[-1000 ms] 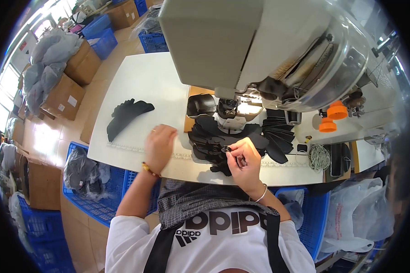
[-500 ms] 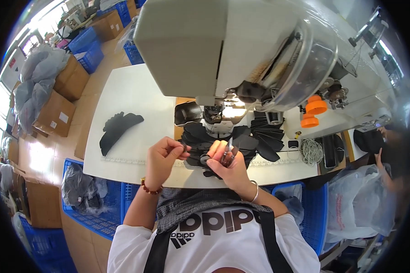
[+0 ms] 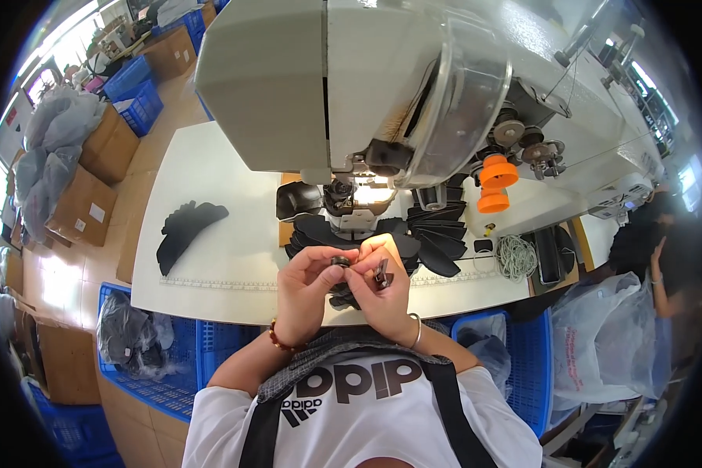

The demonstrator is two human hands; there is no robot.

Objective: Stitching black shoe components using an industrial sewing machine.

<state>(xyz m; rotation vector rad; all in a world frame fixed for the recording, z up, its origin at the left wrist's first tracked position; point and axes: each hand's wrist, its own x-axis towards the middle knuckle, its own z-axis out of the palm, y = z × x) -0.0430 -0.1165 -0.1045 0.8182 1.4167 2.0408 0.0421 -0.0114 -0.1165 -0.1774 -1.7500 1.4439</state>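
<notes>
Over the table's front edge, my two hands meet fingertip to fingertip. My left hand [image 3: 306, 285] pinches a small round dark metal piece, which looks like a bobbin [image 3: 340, 262]. The fingertips of my right hand [image 3: 384, 300] close in on the bobbin from its other side. A small metal tool, apparently thread snips [image 3: 382, 274], is tucked in the right palm, partly hidden by the fingers. Just beyond lie black fabric pieces [image 3: 437, 234], heaped below the lit needle area of the sewing machine [image 3: 273, 93].
On the white table [image 3: 210, 171] a black cut piece [image 3: 187, 234] lies at left. Orange thread tension knobs [image 3: 498, 173] hang at right, above a tangled pale cord [image 3: 516, 257]. Blue crates [image 3: 164, 382] flank my lap. Another person's arm [image 3: 661, 288] shows at far right.
My hands, apart before, have come together around the bobbin. The right hand has moved left, still with the metal tool. The whole view has shifted slightly.
</notes>
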